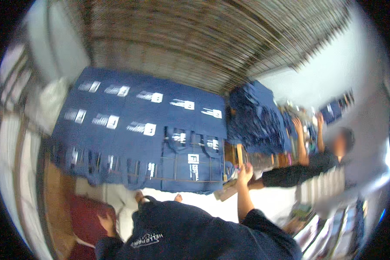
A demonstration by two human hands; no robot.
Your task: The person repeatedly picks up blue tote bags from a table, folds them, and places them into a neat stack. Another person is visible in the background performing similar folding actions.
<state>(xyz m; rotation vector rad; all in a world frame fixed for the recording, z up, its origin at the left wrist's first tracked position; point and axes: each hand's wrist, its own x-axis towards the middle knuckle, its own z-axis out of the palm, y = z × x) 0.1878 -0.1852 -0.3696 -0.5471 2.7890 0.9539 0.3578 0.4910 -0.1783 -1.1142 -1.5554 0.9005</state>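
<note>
Before me spreads a layer of dark blue tote bags (117, 104) with white prints, straps showing on those nearest me. At their front right corner, my right hand (245, 172) is closed around the lower end of a flat tan wooden strip (240, 154), which points away from me. Low on the left hangs my left hand (107, 222), fingers apart and holding nothing, in front of a maroon cloth-like surface (89, 214). Motion blurs the picture, so finer detail is lost.
Beyond the bags rises a large rack of thin wires (160, 39). A heap of dark blue fabric (258, 117) lies to the right. A co-worker in black (299, 171) stands there, both hands raised near piled items. Pale fabric or sheeting (52, 104) lines the left.
</note>
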